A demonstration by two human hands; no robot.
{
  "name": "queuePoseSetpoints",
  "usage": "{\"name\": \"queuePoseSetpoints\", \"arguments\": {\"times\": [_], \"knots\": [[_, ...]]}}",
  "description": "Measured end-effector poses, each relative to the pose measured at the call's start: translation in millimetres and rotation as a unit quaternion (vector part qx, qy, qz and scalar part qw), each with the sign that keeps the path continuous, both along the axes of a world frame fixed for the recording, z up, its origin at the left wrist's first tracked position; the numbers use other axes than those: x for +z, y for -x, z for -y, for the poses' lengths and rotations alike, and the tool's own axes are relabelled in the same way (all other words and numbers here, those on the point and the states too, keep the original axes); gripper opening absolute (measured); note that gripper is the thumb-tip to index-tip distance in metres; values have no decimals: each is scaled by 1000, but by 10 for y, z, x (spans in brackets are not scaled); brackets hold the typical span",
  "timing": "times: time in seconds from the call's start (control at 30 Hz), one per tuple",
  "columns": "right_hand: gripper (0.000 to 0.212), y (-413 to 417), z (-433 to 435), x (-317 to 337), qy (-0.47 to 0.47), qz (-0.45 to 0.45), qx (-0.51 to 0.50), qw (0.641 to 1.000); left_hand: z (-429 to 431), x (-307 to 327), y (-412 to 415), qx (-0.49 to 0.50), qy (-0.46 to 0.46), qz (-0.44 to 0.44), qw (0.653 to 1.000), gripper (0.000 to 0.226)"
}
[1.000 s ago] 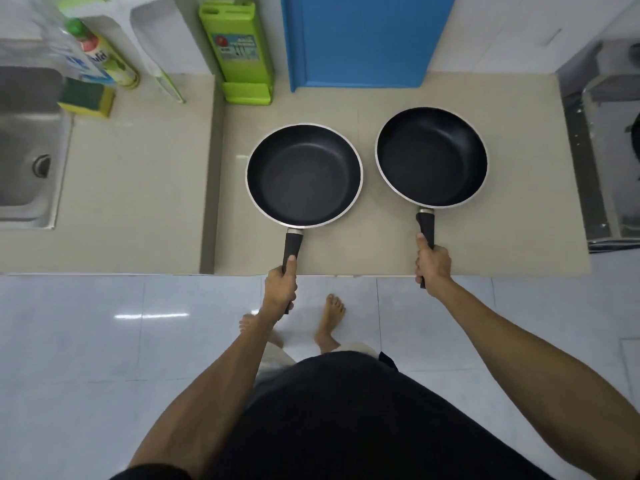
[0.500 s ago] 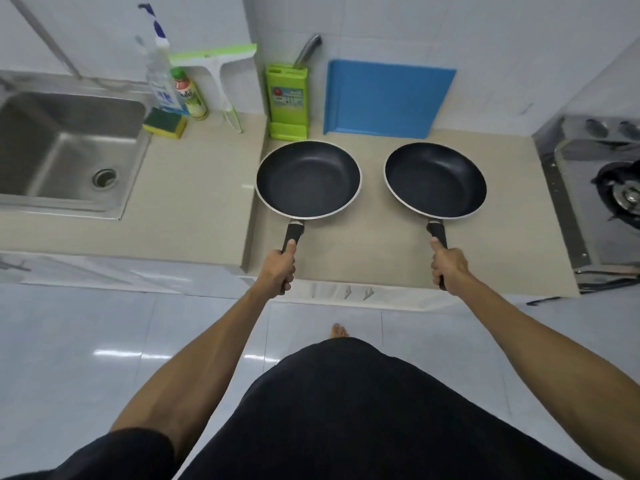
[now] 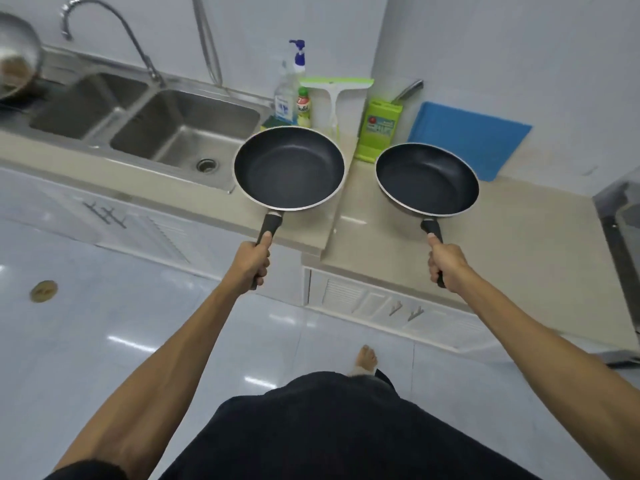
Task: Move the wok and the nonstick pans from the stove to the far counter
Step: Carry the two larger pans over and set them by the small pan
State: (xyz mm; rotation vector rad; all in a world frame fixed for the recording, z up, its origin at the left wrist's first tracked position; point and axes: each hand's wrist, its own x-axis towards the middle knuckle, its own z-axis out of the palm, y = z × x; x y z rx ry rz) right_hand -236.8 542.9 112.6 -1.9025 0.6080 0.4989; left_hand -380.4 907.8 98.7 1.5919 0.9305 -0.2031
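Note:
Two black nonstick pans with silver rims are held level in the air in front of the beige counter [image 3: 519, 237]. My left hand [image 3: 251, 261] grips the black handle of the left pan [image 3: 289, 168], which hangs over the counter's edge beside the sink. My right hand [image 3: 446, 263] grips the handle of the right pan [image 3: 427, 179], above the counter. A metal wok [image 3: 15, 57] sits at the far left behind the sink, partly cut off by the frame. The stove's steel edge [image 3: 620, 216] shows at the far right.
A steel double sink [image 3: 173, 133] with a tap lies to the left. Soap bottles [image 3: 294, 98], a green squeegee [image 3: 336, 88], a green knife block [image 3: 379, 129] and a blue cutting board [image 3: 467, 140] stand along the wall. White cabinets and a glossy tiled floor lie below.
Both pans have been lifted off the counter and carried left toward the sink. My view has swung left and up, and I have stepped back from the counter.

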Motion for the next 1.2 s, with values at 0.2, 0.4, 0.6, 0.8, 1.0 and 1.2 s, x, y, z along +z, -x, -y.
{"name": "queuePoseSetpoints", "arguments": {"times": [0.2, 0.4, 0.6, 0.8, 1.0, 1.2], "knots": [[45, 283, -1115, 119, -24, 3, 99, 995, -807, 116, 630, 90, -22, -1, 996, 45], [44, 275, -2408, 135, -20, 12, 194, 981, -1581, 97, 1067, 184, -29, -2, 982, 47], [45, 146, -3887, 28, 0, 38, 275, 961, -2557, 57, 1360, 263, -37, 4, 964, 48], [47, 3, -5469, 23, 21, 47, 368, 928, -3668, 103, 1458, 344, -47, 17, 938, 48], [48, 4, -6954, 146, 10, 49, 438, 898, -4723, 273, 1617, 400, -50, 8, 915, 44], [46, 157, -8296, 46, 11, 42, 474, 880, -5796, 195, 1951, 429, -68, -4, 901, 45]]}}
